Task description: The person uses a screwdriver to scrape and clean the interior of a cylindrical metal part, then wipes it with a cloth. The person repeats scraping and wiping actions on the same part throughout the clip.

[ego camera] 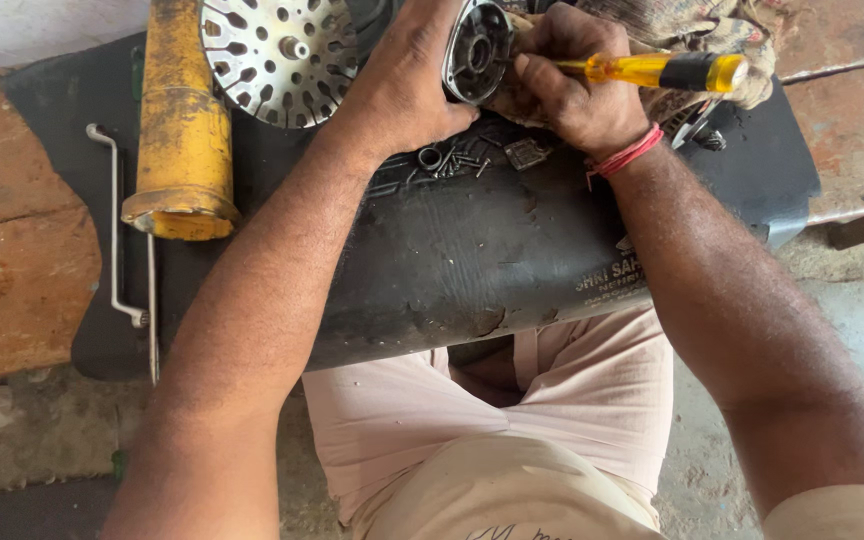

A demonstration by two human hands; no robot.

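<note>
My left hand [402,85] grips a round grey metal motor housing [477,52] at the top centre, holding it on edge. My right hand [567,85] is closed around a screwdriver with a yellow and black handle [667,71], its shaft pointing left into the housing. A red thread band circles my right wrist. Small screws and nuts [452,160] lie on the black rubber mat [472,250] just below both hands.
A perforated metal disc [277,50] lies at the top left beside a worn yellow cylinder [182,130]. A bent metal rod [117,225] rests on the mat's left part. A patterned cloth [692,25] sits behind the screwdriver. Reddish stone slabs [12,250] flank the mat.
</note>
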